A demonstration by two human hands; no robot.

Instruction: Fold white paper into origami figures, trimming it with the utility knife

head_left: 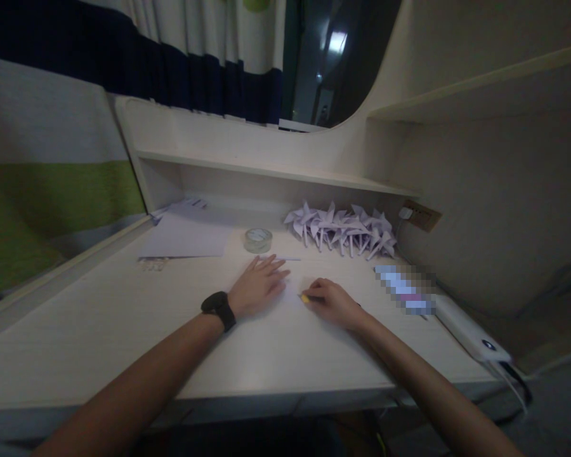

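Paper sheet [290, 293] flat on the desk [99, 330], pinned under my left hand [259, 287], palm down and fingers spread. My right hand [330, 303] is closed around a yellow-tipped tool [305, 298] touching the sheet, seemingly marking or cutting; finished pinwheels [345, 231] lie behind, so next likely calls for a steady stroke

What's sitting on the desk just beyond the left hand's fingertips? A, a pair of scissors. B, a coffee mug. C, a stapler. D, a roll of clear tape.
D: a roll of clear tape stands on the desk just past the left hand, which lies flat.
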